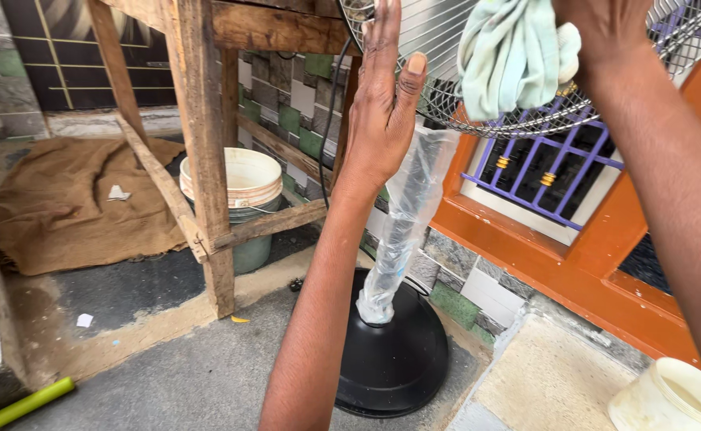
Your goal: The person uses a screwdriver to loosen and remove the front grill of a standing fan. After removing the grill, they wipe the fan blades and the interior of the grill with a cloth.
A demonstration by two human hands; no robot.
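A pedestal fan stands in front of me, with a wire grille [446, 96] at the top, a pole wrapped in clear plastic [405, 223] and a round black base [394, 359]. My left hand [382, 104] is raised flat against the left side of the grille, fingers straight and together, holding nothing. My right hand [606, 32] presses a pale green cloth [510, 52] against the grille; the cloth hangs bunched below my fingers.
A rough wooden frame [203, 152] stands at left with stacked buckets [243, 195] behind it and burlap sacking [71, 203] on the floor. An orange window frame with purple bars [542, 172] lies behind the fan. A white bucket [666, 399] sits bottom right, a green pipe [23, 405] bottom left.
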